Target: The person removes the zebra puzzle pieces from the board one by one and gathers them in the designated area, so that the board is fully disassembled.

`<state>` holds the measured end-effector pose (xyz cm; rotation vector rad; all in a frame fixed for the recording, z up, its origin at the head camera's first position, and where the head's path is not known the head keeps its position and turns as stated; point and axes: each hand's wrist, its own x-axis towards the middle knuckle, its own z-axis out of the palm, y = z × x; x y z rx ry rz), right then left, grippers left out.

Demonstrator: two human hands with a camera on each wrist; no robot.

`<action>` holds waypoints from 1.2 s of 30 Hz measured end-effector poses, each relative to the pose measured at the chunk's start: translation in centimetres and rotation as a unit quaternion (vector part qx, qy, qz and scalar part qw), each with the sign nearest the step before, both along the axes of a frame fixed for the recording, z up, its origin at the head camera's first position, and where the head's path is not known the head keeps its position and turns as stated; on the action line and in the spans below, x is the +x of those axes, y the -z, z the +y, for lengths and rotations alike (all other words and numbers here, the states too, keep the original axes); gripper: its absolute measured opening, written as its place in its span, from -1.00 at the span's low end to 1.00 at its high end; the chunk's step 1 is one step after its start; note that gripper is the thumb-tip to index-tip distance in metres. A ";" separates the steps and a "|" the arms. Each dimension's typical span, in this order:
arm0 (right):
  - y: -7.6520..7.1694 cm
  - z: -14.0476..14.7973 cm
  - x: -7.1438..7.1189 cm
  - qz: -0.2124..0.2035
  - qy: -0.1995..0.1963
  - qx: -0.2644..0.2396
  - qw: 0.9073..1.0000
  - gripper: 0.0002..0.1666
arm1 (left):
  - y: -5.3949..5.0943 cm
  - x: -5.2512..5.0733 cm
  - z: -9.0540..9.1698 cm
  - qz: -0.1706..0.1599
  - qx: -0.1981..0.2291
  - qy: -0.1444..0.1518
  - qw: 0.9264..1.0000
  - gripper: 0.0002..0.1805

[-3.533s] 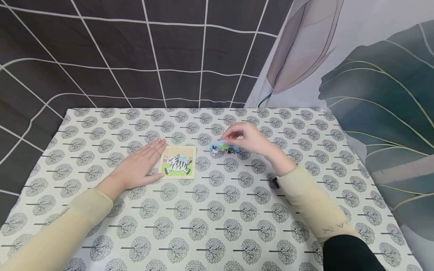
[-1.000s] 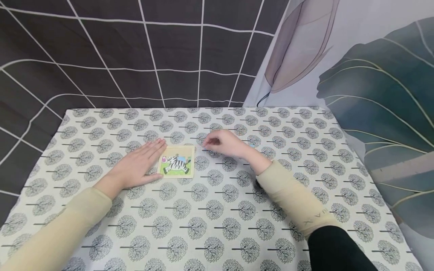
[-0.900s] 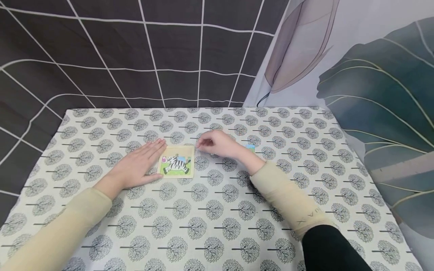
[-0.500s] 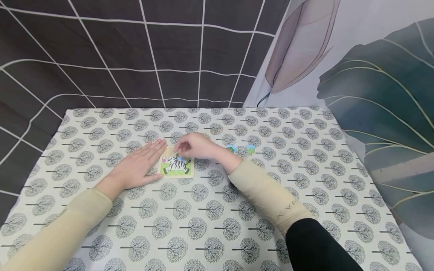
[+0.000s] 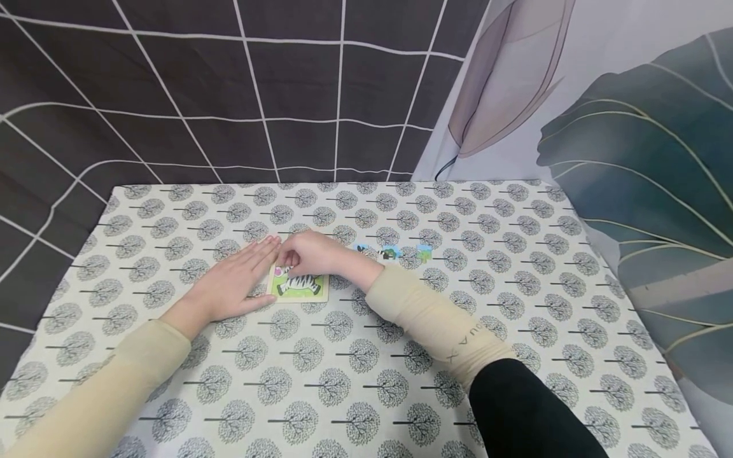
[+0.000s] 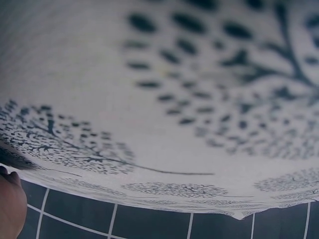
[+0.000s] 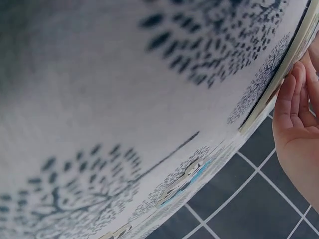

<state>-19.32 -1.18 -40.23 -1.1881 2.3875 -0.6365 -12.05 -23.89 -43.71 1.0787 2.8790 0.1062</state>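
A wooden puzzle board (image 5: 298,293) with a zebra picture lies on the table, its upper part under my right hand. My left hand (image 5: 229,283) lies flat to the left of it, fingers straight and fingertips by its left edge. My right hand (image 5: 312,252) reaches over the board with bent fingers at the zebra's head. Whether a piece is between those fingertips is hidden. The right wrist view shows the fingers (image 7: 291,97) at the board's edge. Right of the board lie three loose puzzle pieces: a zebra-patterned one (image 5: 364,249), a dark and green one (image 5: 390,253) and a blue-green one (image 5: 424,253).
A tree-print cloth (image 5: 332,388) covers the table. Behind the far edge hangs a dark grid-pattern curtain (image 5: 229,83). At the right is a leaf-print hanging (image 5: 647,172), and a thin dark cord (image 5: 445,168) shows near the back edge.
My right hand has moved left from the loose pieces to the board's upper left. The loose pieces now lie apart in a row. My left hand has stayed put.
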 end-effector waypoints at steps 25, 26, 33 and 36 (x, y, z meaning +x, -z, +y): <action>0.1 -0.4 0.4 0.008 0.003 0.022 1.000 -0.56 | 0.4 0.0 -0.1 0.007 0.007 0.002 1.000 0.08; 0.1 -0.4 0.5 0.007 0.004 0.021 1.000 -0.56 | 0.4 0.0 -0.1 0.007 0.008 0.002 1.000 0.07; 0.1 -0.4 0.6 0.010 0.011 0.018 1.000 -0.56 | 0.3 0.0 -0.2 0.005 0.009 0.000 1.000 0.07; 0.1 -0.4 0.7 0.012 0.015 0.018 1.000 -0.58 | 0.3 0.0 -0.1 0.004 0.010 0.001 1.000 0.07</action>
